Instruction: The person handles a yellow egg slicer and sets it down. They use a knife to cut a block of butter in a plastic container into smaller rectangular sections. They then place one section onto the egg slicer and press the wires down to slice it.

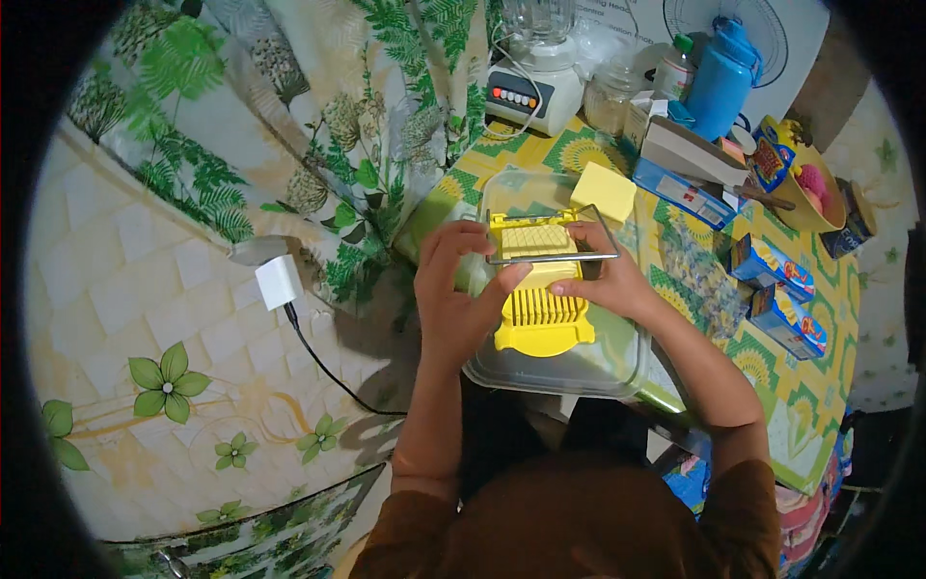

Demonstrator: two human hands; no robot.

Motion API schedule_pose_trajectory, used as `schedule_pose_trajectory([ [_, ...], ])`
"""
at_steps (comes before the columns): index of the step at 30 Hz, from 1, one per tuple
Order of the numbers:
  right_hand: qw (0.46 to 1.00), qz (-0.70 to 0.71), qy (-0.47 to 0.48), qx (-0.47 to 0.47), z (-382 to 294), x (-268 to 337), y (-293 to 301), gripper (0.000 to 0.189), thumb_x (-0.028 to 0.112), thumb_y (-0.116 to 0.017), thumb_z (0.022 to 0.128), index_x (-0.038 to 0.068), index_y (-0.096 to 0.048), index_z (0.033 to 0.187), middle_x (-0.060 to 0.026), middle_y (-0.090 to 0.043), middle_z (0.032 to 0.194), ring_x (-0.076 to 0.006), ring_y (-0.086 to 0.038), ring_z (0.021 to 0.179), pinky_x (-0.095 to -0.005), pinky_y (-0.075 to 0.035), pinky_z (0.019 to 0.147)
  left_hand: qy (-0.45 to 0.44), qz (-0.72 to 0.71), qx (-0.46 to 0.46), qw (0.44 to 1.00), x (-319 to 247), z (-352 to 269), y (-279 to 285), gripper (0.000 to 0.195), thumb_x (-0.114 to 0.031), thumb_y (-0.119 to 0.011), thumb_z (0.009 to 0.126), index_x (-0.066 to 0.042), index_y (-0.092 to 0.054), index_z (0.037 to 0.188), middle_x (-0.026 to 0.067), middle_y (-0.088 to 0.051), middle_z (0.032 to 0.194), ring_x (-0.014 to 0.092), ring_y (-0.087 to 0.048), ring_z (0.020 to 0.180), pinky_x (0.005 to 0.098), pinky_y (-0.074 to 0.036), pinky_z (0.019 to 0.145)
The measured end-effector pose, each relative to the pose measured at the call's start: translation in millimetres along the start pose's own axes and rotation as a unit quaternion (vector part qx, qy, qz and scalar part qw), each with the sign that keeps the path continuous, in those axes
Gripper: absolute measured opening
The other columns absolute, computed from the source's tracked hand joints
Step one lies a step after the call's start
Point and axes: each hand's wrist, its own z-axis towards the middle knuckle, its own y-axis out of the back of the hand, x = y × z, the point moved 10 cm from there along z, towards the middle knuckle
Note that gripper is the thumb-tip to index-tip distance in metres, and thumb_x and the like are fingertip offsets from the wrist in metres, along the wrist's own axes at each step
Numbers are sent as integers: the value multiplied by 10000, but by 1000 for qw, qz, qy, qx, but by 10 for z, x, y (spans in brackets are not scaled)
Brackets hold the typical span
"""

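A yellow plastic wire slicer (544, 336) lies over a clear plastic container (557, 383), its metal wire frame raised at the far end. A pale yellow block (539, 242), scored with a grid of lines, sits in the slicer under the frame. My left hand (463, 289) is at the left side of the block, its thumb at the near edge and its fingers by the frame's left end. My right hand (611, 279) holds the block's right side, thumb in front and fingers partly hidden behind the frame. A second pale yellow block (604, 192) rests at the container's far right corner.
Behind stand a white blender (535, 87), a glass jar (613, 101) and a blue bottle (723, 79). To the right are an opened carton (680, 192), two small blue boxes (774, 268), crumpled clear plastic (702, 289) and a yellow bowl (828, 206). A charger (278, 282) is at left.
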Motion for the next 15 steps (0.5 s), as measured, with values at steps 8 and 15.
schedule_pose_trajectory([
  [8, 997, 71, 8, -18, -8, 53, -25, 839, 320, -921, 712, -34, -493, 1341, -155, -555, 1287, -265, -565, 1211, -390, -456, 1035, 16, -6, 2, 1000, 101, 91, -5, 345, -52, -845, 732, -36, -584, 957, 92, -625, 1033, 184, -595, 985, 320, -476, 884],
  [15, 998, 34, -35, 43, 36, -65, -90, 840, 218, -896, 756, 6, -427, 1419, -110, -527, 1348, -235, -521, 1283, -416, -411, 1117, 12, 10, 5, 1000, 122, 217, -28, 358, -83, -855, 761, -44, -583, 991, 59, -626, 1000, 146, -589, 888, 291, -488, 819],
])
